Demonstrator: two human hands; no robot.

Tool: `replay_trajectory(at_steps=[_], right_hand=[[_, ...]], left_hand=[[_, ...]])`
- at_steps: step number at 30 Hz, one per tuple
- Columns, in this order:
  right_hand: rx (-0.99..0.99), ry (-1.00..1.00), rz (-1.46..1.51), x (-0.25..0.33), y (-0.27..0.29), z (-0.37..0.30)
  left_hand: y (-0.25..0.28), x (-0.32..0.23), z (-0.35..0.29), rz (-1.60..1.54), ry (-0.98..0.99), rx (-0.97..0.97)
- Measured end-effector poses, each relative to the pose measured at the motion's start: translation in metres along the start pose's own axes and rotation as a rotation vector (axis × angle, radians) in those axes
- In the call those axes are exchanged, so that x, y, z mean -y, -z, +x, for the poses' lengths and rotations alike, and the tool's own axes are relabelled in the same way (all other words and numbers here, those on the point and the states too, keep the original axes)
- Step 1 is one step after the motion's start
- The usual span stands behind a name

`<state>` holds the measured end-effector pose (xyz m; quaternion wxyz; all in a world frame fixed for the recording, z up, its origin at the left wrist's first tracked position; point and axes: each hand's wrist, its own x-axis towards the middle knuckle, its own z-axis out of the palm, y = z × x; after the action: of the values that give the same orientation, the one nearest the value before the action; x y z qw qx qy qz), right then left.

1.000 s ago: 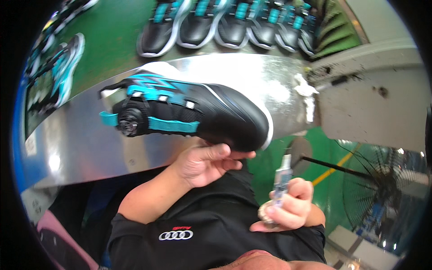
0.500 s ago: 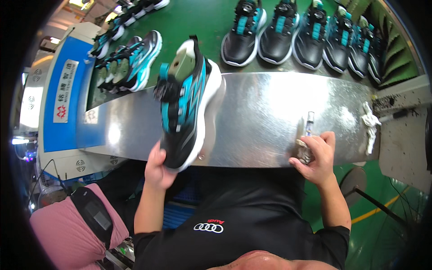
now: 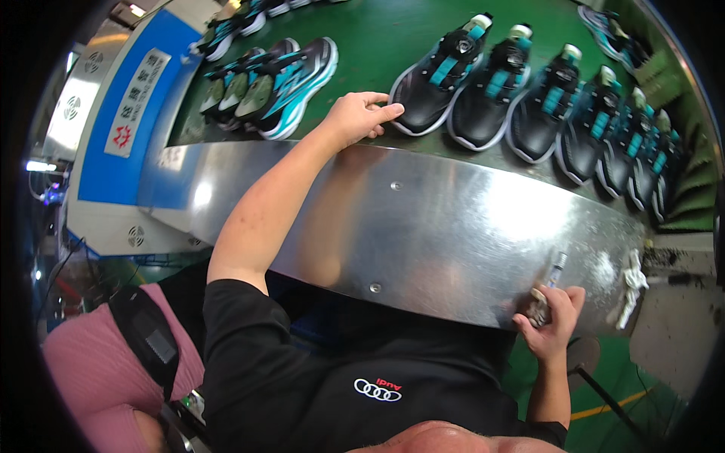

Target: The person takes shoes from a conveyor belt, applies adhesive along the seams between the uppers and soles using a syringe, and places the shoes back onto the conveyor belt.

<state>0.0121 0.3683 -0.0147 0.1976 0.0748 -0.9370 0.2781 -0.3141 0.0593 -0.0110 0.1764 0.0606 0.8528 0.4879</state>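
My left hand (image 3: 355, 121) reaches across the metal ledge to the toe of the leftmost black shoe (image 3: 427, 106) in the front row. Its thumb lies against or just over the toe, apart from the fingers, and the hand does not grip the shoe. The shoe has a white sole, teal straps and a pale insert at its collar. Near the ledge's front edge my right hand (image 3: 555, 317) is closed around a small crumpled greyish wad (image 3: 537, 309). A slim clear tube with a silvery end (image 3: 559, 266) sticks out just beyond these fingers; whether they hold it is hidden.
More black-and-teal shoes (image 3: 544, 121) line the green belt (image 3: 362, 45) to the right. Others lie on their sides (image 3: 302, 83) at left. A shiny metal ledge (image 3: 423, 234) runs before me. A knotted white cloth (image 3: 633, 287) lies at its right. Someone in pink (image 3: 106, 355) is at lower left.
The shoe my left hand held over the ledge now stands at the row's left end, and the hand has let go. My view has shifted; my right hand still holds the wad.
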Motion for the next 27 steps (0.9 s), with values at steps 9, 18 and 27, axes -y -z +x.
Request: replay_trajectory(at_steps=[9,18,27], right_hand=[[0.007,-0.013,0.017,-0.001,0.003,0.004],[-0.068,0.009,0.070,0.004,0.001,0.006],[-0.056,-0.048,0.180,-0.006,0.012,0.000]], left_hand=[[0.135,0.114,-0.079,-0.441,-0.187,-0.614],[0.107,0.054,-0.024,-0.221,-0.315,-0.552],[0.073,0.028,-0.193,-0.041,-0.290,-0.407]])
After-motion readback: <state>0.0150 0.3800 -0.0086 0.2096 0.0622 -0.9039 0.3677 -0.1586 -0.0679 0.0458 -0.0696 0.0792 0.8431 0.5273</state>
